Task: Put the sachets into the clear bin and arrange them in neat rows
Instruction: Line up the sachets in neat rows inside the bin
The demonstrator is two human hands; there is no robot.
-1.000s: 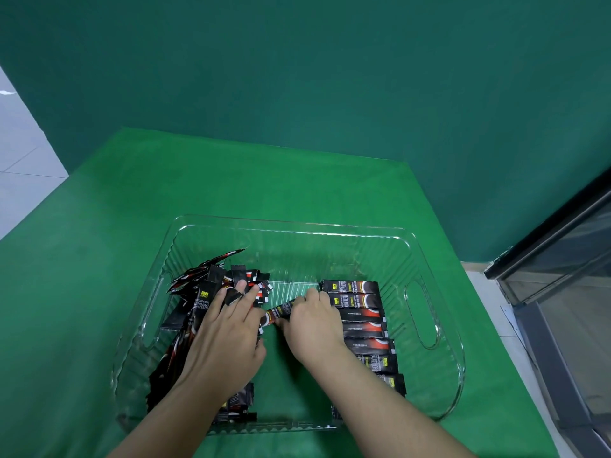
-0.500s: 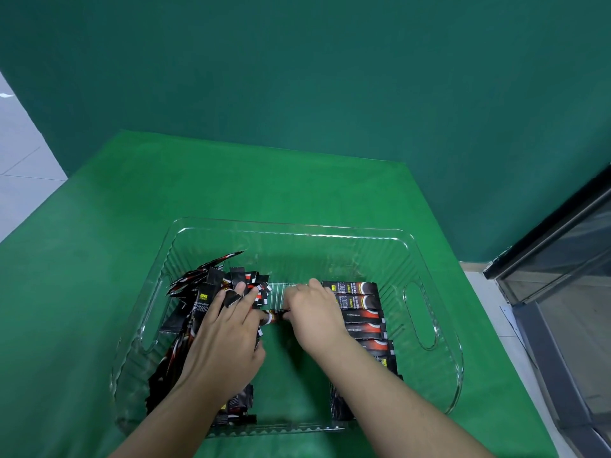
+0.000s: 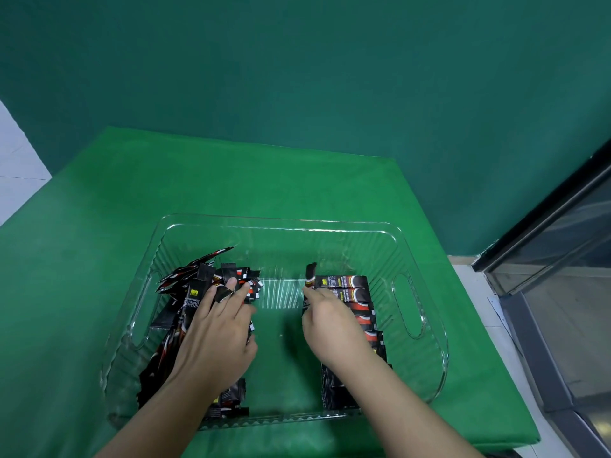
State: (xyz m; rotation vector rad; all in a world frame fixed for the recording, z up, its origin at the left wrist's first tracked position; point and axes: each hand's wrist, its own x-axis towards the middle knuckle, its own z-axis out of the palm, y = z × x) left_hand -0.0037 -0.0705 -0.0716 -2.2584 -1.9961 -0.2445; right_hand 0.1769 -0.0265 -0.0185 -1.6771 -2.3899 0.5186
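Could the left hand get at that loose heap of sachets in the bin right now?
Probably yes. The left hand already rests flat on the loose heap of sachets on the left side of the clear bin, and the bin's open top leaves nothing in its way.

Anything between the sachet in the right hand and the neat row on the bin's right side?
Nothing visible. The right hand pinches the sachet upright at the row's far-left corner, right beside it. The left hand rests on the loose pile, apart.

Your left hand (image 3: 216, 338), right hand (image 3: 334, 328): both bare, no gloves, rings, watch. Your forearms bare to frame edge, no sleeves visible. Nails short, unpainted.
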